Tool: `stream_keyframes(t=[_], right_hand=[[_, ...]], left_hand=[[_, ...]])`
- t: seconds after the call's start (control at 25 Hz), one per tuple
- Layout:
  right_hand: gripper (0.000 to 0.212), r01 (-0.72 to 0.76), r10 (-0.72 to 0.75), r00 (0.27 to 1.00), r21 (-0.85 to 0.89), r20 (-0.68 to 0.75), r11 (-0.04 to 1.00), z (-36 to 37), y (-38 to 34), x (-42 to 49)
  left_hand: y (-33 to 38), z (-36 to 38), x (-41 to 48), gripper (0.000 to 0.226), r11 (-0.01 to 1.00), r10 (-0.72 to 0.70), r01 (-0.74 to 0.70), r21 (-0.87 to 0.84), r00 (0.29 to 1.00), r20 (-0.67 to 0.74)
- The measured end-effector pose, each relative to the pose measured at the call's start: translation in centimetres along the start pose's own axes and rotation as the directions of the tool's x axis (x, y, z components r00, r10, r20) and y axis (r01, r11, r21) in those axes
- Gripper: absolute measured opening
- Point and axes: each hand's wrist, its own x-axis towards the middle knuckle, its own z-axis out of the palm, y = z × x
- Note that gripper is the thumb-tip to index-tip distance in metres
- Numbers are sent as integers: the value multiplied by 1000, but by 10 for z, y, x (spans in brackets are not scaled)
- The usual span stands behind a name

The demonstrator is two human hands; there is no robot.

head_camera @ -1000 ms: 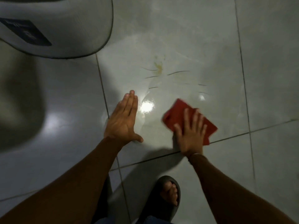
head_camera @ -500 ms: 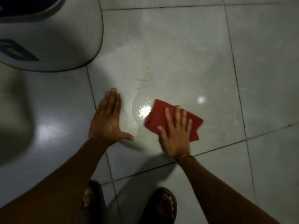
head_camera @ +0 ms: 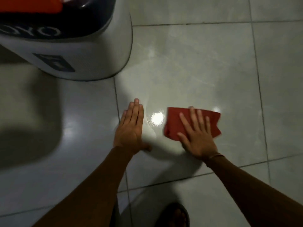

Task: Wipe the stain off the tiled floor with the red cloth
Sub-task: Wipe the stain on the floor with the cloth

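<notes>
A folded red cloth (head_camera: 174, 122) lies flat on the glossy grey tiled floor (head_camera: 205, 71). My right hand (head_camera: 196, 136) presses down on the cloth with fingers spread. My left hand (head_camera: 131, 128) rests flat on the tile to the left of the cloth, fingers together, holding nothing. A wet, shiny patch (head_camera: 157, 118) with a bright light reflection lies between the two hands. No yellow stain marks show on the tile beyond the cloth.
A large white appliance (head_camera: 85, 51) with a dark top and a blue label stands at the upper left, close to my left hand. My sandalled foot (head_camera: 177, 215) is at the bottom edge. Dark grout lines cross the floor.
The yellowish stain and dark streaks seen a second ago no longer show. The cloth under my right hand has slid across the tile. The view has shifted, bringing the appliance further into frame.
</notes>
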Motion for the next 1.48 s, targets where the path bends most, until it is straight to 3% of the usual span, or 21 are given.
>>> stream_keyframes(t=[0.08, 0.16, 0.2, 0.28, 0.4, 0.52, 0.64, 0.72, 0.76, 0.84, 0.92, 0.96, 1.08, 1.16, 1.24, 1.28, 1.32, 1.36, 1.4, 1.44, 1.48], right_hand=[[80, -215, 215, 977, 16, 0, 977, -12, 50, 32], [83, -489, 501, 865, 163, -36, 857, -35, 49, 118], [82, -533, 544, 839, 204, -2, 821, -45, 29, 154], [77, -353, 368, 926, 148, -90, 924, -40, -23, 173], [74, 71, -69, 997, 58, -30, 996, -10, -70, 62], [76, -52, 50, 998, 43, 49, 998, -12, -10, 0], [77, -437, 434, 900, 99, 46, 894, -44, 50, 78], [74, -520, 526, 850, 185, 20, 834, -55, 29, 133], [73, -469, 480, 877, 194, -14, 862, -51, 4, 140], [72, -196, 208, 976, 155, -70, 968, -25, -65, 104], [72, 42, -34, 997, 119, -69, 992, 10, -107, 12], [73, 56, -53, 998, 108, -32, 993, 24, -105, -37], [78, -111, 109, 994, 109, 17, 988, 34, -27, -103], [77, -397, 396, 918, 147, 38, 906, 19, 36, -75], [80, -721, 750, 661, 295, 21, 627, -1, 67, -1], [81, -780, 819, 573, 319, 20, 538, -10, 61, 36], [80, -770, 810, 587, 311, 0, 558, -14, 41, 61], [78, -663, 705, 707, 292, -57, 689, -11, 18, 69], [75, -450, 484, 869, 239, -105, 860, -3, -5, 60], [75, -199, 219, 969, 166, -114, 966, 8, -18, 38], [75, -17, 26, 995, 99, -97, 995, 17, -16, 10]], left_hand=[[-4, 6, 1, 166, 1000, 9, -9, -1, 1000, -20], [-4, 8, 2, 167, 999, 33, -33, 1, 999, -40], [-6, 6, 0, 167, 1000, 21, -21, 7, 999, -27], [-5, 3, 0, 167, 1000, 11, -11, 3, 1000, -18], [-4, -2, -4, 166, 999, 26, -27, -26, 1000, -10], [-9, 1, -2, 166, 999, 11, -12, -38, 1000, -12], [-8, 12, 2, 168, 1000, 26, -25, 1, 999, -36], [-12, 11, 2, 168, 998, 54, -54, 10, 998, -24], [-16, 10, 2, 166, 996, 84, -84, 5, 996, -18], [-29, 4, 1, 162, 988, 154, -154, 9, 988, -27], [-40, -2, 0, 156, 967, 250, -249, 44, 968, -26], [-42, -1, -2, 156, 961, 271, -269, 61, 962, -23], [-33, 0, -1, 160, 971, 233, -232, 62, 972, -23], [-22, 4, 0, 156, 978, 199, -194, 69, 978, -64], [-7, 6, 8, 153, 976, 208, -200, 85, 973, -99], [2, 5, 16, 152, 973, 219, -210, 92, 971, -99], [10, 2, 25, 153, 973, 221, -212, 92, 970, -101], [17, -1, 34, 154, 976, 208, -200, 89, 973, -97], [24, -5, 43, 156, 980, 187, -179, 86, 978, -96], [29, -9, 52, 158, 982, 176, -169, 82, 980, -94], [34, -13, 61, 160, 981, 185, -179, 81, 979, -82]])
